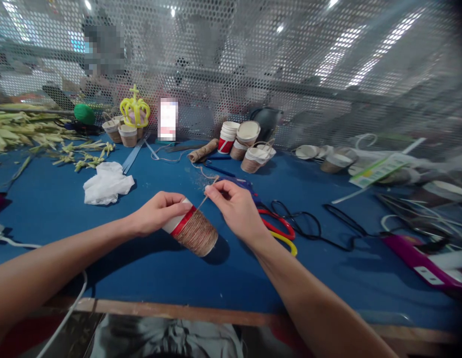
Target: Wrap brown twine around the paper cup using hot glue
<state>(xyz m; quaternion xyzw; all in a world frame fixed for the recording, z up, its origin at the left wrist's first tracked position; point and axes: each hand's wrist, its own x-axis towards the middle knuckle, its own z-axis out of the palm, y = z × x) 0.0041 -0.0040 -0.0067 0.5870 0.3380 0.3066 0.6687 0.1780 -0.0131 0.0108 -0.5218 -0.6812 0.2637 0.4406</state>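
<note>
A paper cup [196, 232], wrapped over most of its side in brown twine, is tilted above the blue table. A red band and a pale rim stay uncovered at its upper left end. My left hand [161, 213] grips that end, thumb on the outside and the other fingers mostly hidden. Between the thumb and fingertips of my right hand [231, 201] is pinched the twine [203, 202], drawn tight from the cup's wrapped edge. From there the strand runs back toward a twine roll [204, 150] lying on the table.
Scissors [281, 226] with red and yellow handles lie right of my right hand, near a black cable [309, 219]. A crumpled white tissue [108, 184] is at left. Several wrapped cups [253, 159] stand behind, before a perforated metal screen [216, 74]. A purple power strip [413, 261] lies right.
</note>
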